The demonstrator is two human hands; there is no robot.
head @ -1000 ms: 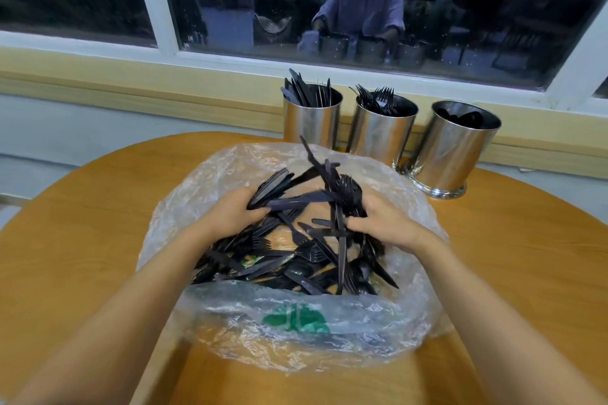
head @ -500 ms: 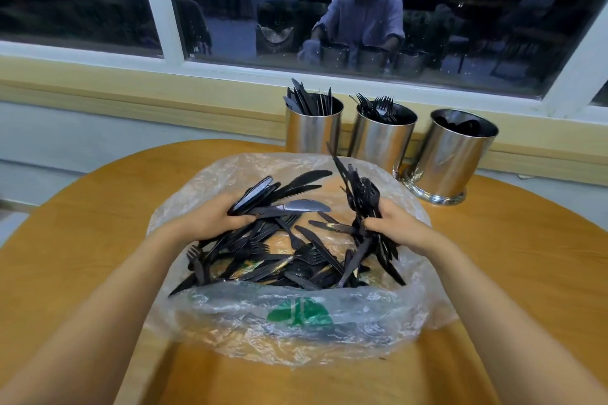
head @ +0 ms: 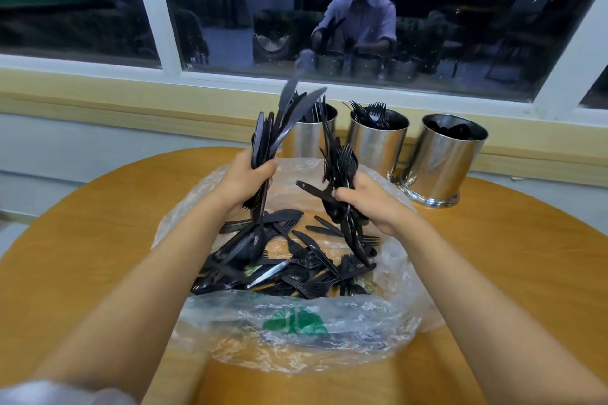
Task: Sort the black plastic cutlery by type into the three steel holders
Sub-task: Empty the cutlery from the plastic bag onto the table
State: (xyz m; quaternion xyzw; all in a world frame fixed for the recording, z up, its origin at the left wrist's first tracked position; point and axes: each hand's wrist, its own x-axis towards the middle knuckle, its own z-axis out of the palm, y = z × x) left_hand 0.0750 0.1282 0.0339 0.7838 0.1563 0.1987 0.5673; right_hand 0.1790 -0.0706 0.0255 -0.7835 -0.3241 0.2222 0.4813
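A heap of black plastic cutlery (head: pixel 279 260) lies in an open clear plastic bag (head: pixel 296 335) on the round wooden table. My left hand (head: pixel 245 179) grips an upright bundle of knives (head: pixel 279 128), lifted above the bag. My right hand (head: pixel 365 199) grips a bundle of forks (head: pixel 342 164) mixed with other pieces, also raised. Three steel holders stand at the table's far edge: the left holder (head: pixel 311 138) has knives, the middle holder (head: pixel 378 140) has forks, the right holder (head: pixel 449 158) has dark pieces low inside.
The wooden table (head: pixel 82 256) runs out to both sides of the bag. A wall ledge and a dark window (head: pixel 230 10) lie just behind the holders, with a person's reflection in the glass.
Both hands have risen out of the heap, each lifting a gripped bundle upright above the bag. The view has tilted and moved closer to the table.
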